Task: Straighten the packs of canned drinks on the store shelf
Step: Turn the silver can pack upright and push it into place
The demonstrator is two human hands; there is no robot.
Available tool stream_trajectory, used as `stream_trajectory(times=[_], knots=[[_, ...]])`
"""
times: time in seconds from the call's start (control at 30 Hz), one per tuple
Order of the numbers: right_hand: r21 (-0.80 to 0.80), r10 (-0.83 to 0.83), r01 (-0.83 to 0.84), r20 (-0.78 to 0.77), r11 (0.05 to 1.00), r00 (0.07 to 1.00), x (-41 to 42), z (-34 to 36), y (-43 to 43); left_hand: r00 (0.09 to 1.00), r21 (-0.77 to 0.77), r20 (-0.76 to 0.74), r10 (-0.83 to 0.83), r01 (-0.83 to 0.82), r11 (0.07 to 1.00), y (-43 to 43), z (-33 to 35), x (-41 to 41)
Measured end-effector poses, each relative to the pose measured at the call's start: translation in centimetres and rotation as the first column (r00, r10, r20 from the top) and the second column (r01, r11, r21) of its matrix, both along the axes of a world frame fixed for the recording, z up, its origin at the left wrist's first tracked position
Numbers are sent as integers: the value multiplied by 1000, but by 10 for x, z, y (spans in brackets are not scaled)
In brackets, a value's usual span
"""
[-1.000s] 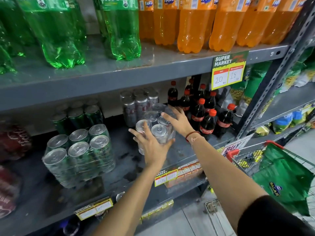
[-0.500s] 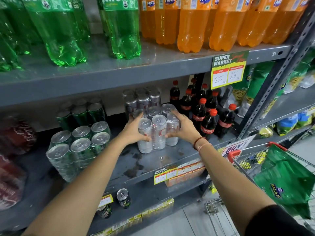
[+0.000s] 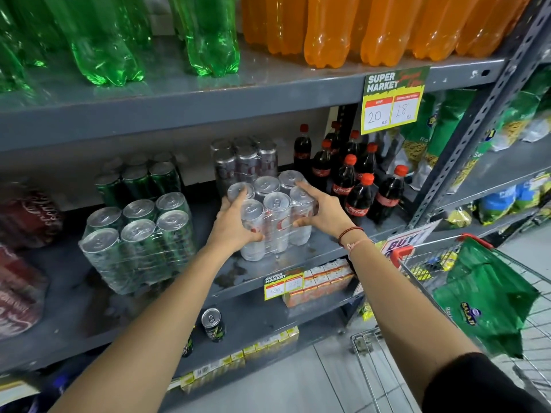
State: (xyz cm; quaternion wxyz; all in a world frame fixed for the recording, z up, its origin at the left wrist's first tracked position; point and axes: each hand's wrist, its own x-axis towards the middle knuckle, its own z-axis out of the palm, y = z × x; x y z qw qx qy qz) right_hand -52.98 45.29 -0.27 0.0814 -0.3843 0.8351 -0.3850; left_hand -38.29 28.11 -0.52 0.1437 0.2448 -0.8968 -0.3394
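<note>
Left of both hands, a shrink-wrapped green can pack (image 3: 137, 236) sits askew on the shelf (image 3: 316, 251). The left hand (image 3: 235, 225) and right hand (image 3: 320, 211), fingers spread, clamp the silver six-pack (image 3: 272, 216) between them. It looks heavy, with slippery film, so low side grips suit it. Its label is blurred.

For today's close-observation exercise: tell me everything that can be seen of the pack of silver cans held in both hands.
The pack of silver cans is six slim cans in two rows of three, bound in clear, glossy shrink film. Red lettering shows through the wrap. It stands upright on the grey middle shelf, near its front edge, in front of a similar silver pack. The left hand grips its left side, the right hand its right, fingers reaching over the tops. Small cola bottles stand just to its right.
</note>
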Motion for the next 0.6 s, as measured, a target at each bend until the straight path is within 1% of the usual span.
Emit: stream_trajectory(times=[0.2, 0.4, 0.6], knots=[[-13, 15, -14, 24, 1000, 1000, 11, -4, 20, 1000, -34, 4, 1, -1, 999, 20, -2, 15], [-10, 22, -21, 24, 1000, 999, 18, -6, 29, 1000, -28, -3, -4, 4, 1000, 28, 0, 22], [11, -7, 6, 53, 1000, 999, 20, -6, 30, 1000, -22, 2, -12, 12, 1000, 30, -1, 25]])
